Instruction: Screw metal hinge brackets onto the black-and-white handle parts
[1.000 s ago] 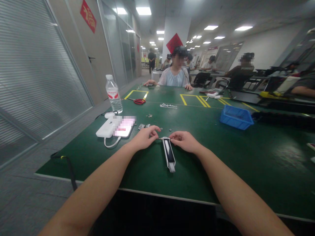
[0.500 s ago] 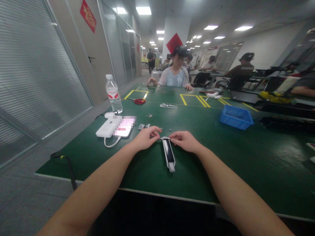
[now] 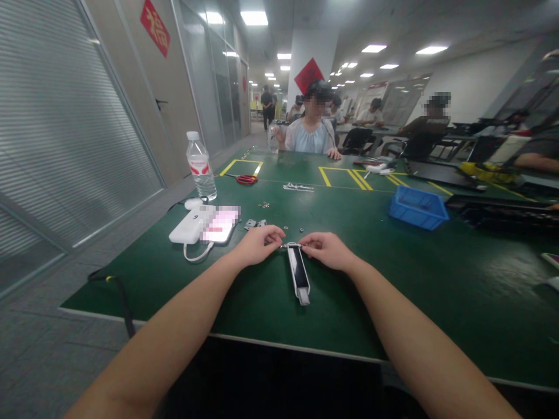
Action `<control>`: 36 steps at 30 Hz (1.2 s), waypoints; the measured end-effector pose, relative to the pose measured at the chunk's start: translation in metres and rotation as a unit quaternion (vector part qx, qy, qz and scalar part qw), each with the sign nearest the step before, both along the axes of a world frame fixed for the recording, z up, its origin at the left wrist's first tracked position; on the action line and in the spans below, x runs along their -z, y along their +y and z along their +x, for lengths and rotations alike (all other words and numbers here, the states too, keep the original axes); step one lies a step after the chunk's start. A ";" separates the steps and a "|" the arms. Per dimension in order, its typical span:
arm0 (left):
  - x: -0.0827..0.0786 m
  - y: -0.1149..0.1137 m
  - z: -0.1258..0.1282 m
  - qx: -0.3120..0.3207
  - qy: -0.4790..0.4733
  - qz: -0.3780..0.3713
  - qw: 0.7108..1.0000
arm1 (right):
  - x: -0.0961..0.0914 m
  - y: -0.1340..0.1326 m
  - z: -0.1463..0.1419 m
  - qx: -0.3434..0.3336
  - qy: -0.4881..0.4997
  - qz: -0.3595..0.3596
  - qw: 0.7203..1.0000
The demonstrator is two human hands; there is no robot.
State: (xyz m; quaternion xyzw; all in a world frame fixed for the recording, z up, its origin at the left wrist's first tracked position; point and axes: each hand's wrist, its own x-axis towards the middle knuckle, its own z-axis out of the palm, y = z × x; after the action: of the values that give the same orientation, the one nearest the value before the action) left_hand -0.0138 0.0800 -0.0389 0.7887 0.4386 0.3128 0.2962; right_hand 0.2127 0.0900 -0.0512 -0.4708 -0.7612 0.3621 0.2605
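Note:
A long narrow white frame with a dark glossy centre (image 3: 299,272) lies on the green table, a pale tab at its near end. Across its far end runs a thin metal rod-like piece (image 3: 283,247). My left hand (image 3: 261,245) is closed in a pinch at the rod's left end. From the other side, my right hand (image 3: 326,249) pinches at the frame's far right corner; what its fingertips hold is mostly hidden. Just beyond the hands lie two small rings (image 3: 301,230), and small grey metal blocks (image 3: 250,224) sit past my left hand.
On the left are a water bottle (image 3: 201,169), a white power bank (image 3: 191,225) and a cabled phone (image 3: 223,231). Farther off lie red-handled scissors (image 3: 247,180) and small metal parts (image 3: 299,187). A blue bin (image 3: 418,208) stands right; a person (image 3: 309,132) sits opposite.
My hands stay nearly still at the frame's far end. The person opposite has raised one hand, now holding a clear container. The view has shifted very slightly.

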 end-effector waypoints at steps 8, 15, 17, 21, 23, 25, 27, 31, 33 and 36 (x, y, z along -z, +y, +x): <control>0.001 0.001 0.000 0.005 0.002 -0.008 1.000 | -0.003 -0.001 0.000 0.001 -0.013 0.003 1.000; 0.003 0.002 0.000 0.015 0.009 -0.004 1.000 | 0.002 0.001 0.001 -0.003 0.010 -0.011 1.000; 0.003 0.002 0.000 0.016 0.009 -0.007 1.000 | 0.002 0.001 0.001 -0.003 0.005 -0.008 1.000; 0.002 0.000 0.002 0.010 0.009 -0.011 1.000 | 0.002 0.001 0.000 -0.001 -0.005 -0.005 1.000; 0.001 0.000 0.002 0.008 0.011 -0.010 1.000 | 0.001 0.001 0.000 0.001 -0.010 0.001 1.000; 0.000 -0.001 0.003 0.011 0.011 -0.008 1.000 | 0.001 0.001 0.000 0.002 -0.013 0.007 1.000; 0.000 -0.001 0.003 0.013 0.011 -0.006 1.000 | 0.001 0.000 0.000 0.002 -0.012 0.007 1.000; -0.002 -0.001 0.002 0.014 0.005 -0.007 1.000 | 0.000 -0.001 0.000 0.003 -0.016 0.014 1.000; -0.002 -0.002 0.002 0.016 0.004 -0.006 1.000 | 0.000 -0.001 0.000 0.000 -0.020 0.019 1.000; -0.004 -0.002 0.002 0.016 0.010 -0.003 1.000 | 0.001 0.000 0.000 0.000 -0.019 0.020 1.000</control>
State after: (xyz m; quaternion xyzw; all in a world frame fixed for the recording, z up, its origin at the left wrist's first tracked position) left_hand -0.0119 0.0777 -0.0350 0.7981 0.4296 0.2988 0.2987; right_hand 0.2131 0.0900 -0.0527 -0.4727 -0.7729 0.3379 0.2550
